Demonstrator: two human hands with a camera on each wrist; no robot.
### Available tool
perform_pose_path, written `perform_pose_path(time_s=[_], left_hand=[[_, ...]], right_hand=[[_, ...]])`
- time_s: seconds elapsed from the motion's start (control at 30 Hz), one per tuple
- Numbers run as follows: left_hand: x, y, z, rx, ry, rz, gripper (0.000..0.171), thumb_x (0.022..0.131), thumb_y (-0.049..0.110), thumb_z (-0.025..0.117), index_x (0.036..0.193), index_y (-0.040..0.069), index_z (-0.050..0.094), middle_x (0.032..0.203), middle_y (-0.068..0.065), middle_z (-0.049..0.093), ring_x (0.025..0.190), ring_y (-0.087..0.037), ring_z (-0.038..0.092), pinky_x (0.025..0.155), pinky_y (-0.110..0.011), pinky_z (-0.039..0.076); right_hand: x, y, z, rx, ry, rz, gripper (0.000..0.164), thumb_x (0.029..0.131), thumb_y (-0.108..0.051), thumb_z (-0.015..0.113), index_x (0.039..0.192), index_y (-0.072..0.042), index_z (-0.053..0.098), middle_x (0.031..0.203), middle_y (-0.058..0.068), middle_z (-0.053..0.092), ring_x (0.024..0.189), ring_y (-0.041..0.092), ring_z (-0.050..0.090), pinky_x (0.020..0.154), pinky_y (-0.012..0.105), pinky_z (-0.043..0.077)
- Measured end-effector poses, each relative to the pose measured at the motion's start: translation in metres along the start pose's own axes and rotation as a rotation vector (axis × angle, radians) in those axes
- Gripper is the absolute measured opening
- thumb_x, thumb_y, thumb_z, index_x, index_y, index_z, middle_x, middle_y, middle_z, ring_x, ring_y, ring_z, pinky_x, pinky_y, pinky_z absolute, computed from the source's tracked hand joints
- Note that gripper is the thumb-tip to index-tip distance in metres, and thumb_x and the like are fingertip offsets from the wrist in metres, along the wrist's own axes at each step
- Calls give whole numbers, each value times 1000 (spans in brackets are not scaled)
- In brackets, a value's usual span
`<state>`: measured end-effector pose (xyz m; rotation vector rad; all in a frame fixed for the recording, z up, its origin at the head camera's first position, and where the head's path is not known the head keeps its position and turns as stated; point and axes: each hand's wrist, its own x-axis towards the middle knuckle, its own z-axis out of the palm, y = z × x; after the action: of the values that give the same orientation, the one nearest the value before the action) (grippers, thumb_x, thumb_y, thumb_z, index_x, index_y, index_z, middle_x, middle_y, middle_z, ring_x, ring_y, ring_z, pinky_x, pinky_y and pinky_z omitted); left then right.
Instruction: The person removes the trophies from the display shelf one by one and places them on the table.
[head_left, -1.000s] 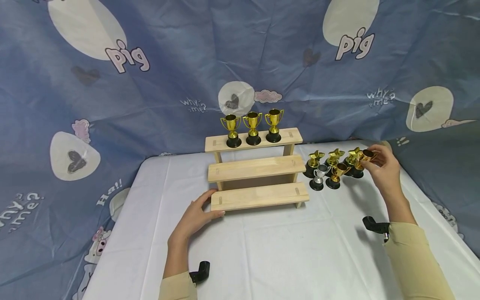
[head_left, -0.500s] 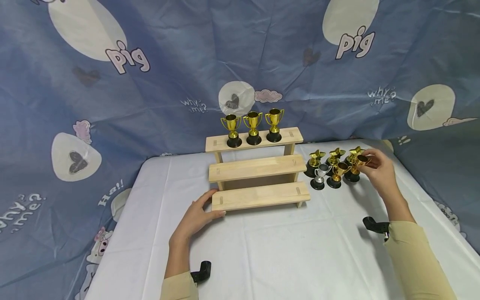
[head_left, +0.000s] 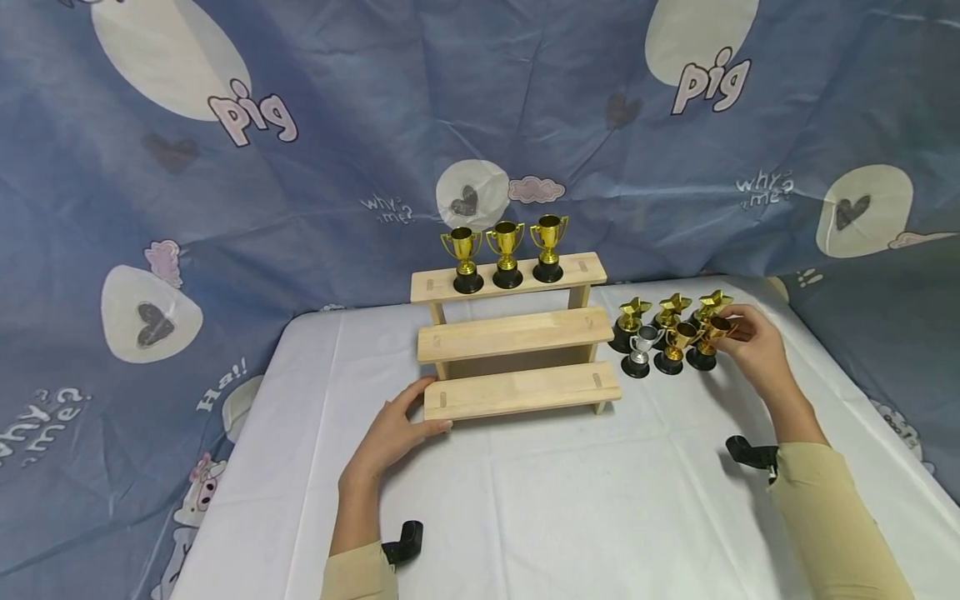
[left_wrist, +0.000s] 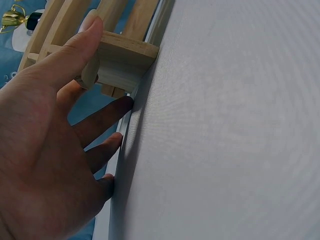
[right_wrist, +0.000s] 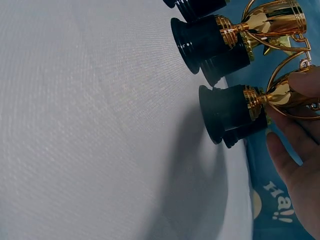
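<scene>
My left hand (head_left: 392, 435) grips the left end of the lowest step of a three-tier wooden display stand (head_left: 521, 392). In the left wrist view its thumb lies over the step's end (left_wrist: 127, 47), with the other fingers spread behind and below. My right hand (head_left: 759, 346) pinches the cup of a bronze trophy (right_wrist: 230, 110) between thumb and fingers, its black base down at the white cloth. Left of it stand another bronze trophy (head_left: 670, 360) and a silver trophy (head_left: 637, 365). Three gold star trophies (head_left: 628, 323) form a row behind, partly hidden.
Three gold trophy cups (head_left: 507, 258) stand side by side on the top step. A white cloth (head_left: 570, 500) covers the table. Behind and beside it hangs a blue printed curtain (head_left: 337, 125). Each wrist carries a black camera mount (head_left: 405, 542).
My right hand has brought the bronze trophy left and down to the cloth, in line with the other bronze and silver trophies. My left hand stays at the stand.
</scene>
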<state>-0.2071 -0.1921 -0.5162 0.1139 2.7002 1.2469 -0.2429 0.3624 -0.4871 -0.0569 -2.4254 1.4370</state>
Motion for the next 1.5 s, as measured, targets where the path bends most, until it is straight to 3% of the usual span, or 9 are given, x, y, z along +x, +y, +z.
perform_pose_path(time_s=[0.3,0.53,0.77,1.0,1.3,1.5], left_hand=[[0,-1,0,-4,-2,10,86,73,56,82,148,35,44,156,-4,45,151,-28,30,127,-58,-1],[0,0,0,-4,-7,9,86,74,57,81,148,35,43,156,-4,44,151,-28,30,127,-57,-1],[0,2,-1,-8,-2,4,86,73,55,82,148,35,45,155,-4,45,151,-28,30,127,-57,-2],[0,-1,-1,-14,0,2,86,73,55,83,147,36,45,156,-3,44,151,-28,29,127,-57,-1],[0,0,1,-10,4,-3,86,73,56,83,147,35,45,156,-4,44,151,-29,30,127,-57,-1],[-2,1,0,-1,7,-12,86,73,55,83,147,35,45,156,-4,44,151,-29,29,127,-57,-1]], right_hand=[[-1,9,-1,-35,-12,7,39,84,1,71,117,-12,56,88,-25,60,73,-5,59,64,9,49],[-2,9,-3,-66,-27,-11,41,85,0,71,121,-8,53,86,-24,59,73,-6,58,64,9,48],[-3,7,-3,-66,-40,-25,44,87,4,69,126,2,49,99,-27,54,84,-10,56,68,6,47],[-5,11,-2,-78,-32,-44,44,88,0,70,127,-2,50,100,-25,55,85,-9,55,69,6,47],[-7,12,-1,-81,-10,-73,50,88,0,69,135,0,51,106,-28,52,94,-11,51,76,4,43],[-8,9,-2,-72,31,-100,51,88,4,62,138,-1,52,109,-24,54,100,-14,50,79,2,43]])
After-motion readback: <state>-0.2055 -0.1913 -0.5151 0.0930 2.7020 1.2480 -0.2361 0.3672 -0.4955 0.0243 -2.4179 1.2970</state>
